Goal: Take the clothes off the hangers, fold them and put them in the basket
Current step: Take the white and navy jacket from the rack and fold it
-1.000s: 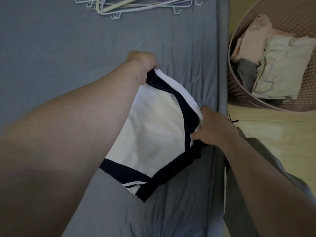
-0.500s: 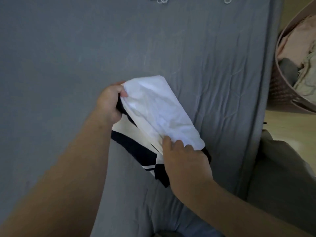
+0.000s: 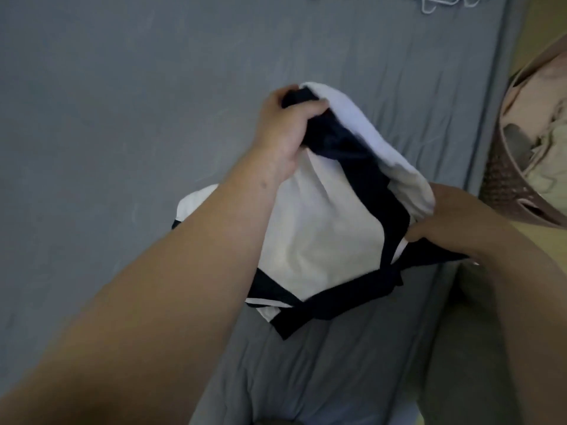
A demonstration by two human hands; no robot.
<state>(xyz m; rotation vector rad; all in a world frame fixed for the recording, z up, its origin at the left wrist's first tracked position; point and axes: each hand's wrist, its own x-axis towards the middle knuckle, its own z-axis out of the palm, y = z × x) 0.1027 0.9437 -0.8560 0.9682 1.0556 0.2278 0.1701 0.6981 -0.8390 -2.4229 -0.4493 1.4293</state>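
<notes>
Here: left hand [image 3: 287,130] fingers [image 3: 310,106] curled round garment [image 3: 322,228]; right hand [image 3: 445,222] pinches opposite edge.

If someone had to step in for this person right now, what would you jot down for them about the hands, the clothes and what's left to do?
Left hand: grips the far end of the white and navy garment, fingers curled round its dark band.
Right hand: holds the garment's near right edge.
Garment: off its hanger, partly folded, its lower corner on the grey bed.
Basket: right of the bed, with several clothes already in it.
Hangers: at the bed's far end.
Left to do: finish folding this garment and place it in the basket.
</notes>
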